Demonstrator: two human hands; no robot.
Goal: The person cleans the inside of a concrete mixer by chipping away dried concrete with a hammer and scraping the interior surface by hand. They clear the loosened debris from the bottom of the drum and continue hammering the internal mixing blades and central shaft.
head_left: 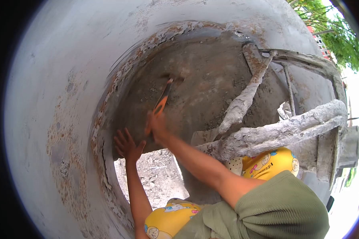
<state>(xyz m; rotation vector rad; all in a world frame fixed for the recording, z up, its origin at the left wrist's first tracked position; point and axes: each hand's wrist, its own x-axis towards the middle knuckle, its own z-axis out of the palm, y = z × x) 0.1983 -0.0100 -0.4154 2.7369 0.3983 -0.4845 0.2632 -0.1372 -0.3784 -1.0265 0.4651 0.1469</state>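
Observation:
My right hand is wrapped round the orange and black handle of a hammer. The hammer's head is blurred and lies over the drum's dirty, crusted inner surface; whether it touches cannot be told. To the left, my left hand rests with fingers spread, its palm toward the same surface, just above a bright rectangular opening. Small crumbs of grey material lie scattered around the hammer.
A pale curved drum wall with rusty, flaking patches surrounds the work on the left and top. Cement-caked metal bars cross the right side, close to my right arm. My yellow-clad knees are below them. Rubble shows through the opening.

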